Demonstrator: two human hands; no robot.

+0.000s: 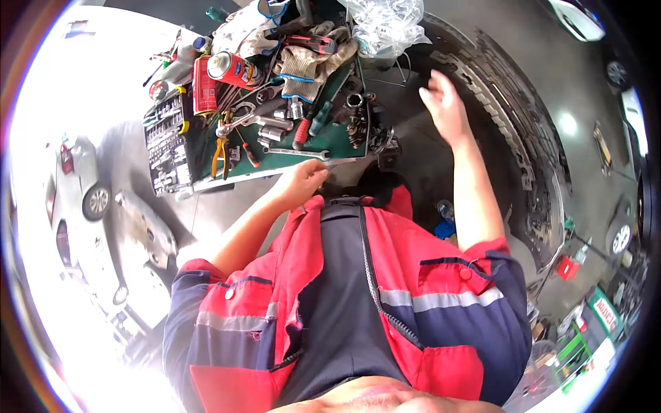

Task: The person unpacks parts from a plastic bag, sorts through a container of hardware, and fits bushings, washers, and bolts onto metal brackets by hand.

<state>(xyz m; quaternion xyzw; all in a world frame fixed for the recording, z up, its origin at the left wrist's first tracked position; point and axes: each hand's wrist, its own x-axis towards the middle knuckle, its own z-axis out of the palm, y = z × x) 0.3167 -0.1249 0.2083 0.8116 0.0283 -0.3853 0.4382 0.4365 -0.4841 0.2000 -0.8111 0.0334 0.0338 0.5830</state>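
My left hand is at the near edge of the green-topped tool table, its fingers curled together; what they hold, if anything, is hidden. Just beyond it lies a combination wrench. To the right of the table, my right hand is raised with fingers apart and nothing in it. Orange-handled pliers, a small red screwdriver, several chrome sockets and a red-handled tool lie near the table's front.
A socket set case sits at the table's left. Spray cans, work gloves and a clear plastic bag crowd the back. A long dark car bumper part curves along the right. A silver car stands left.
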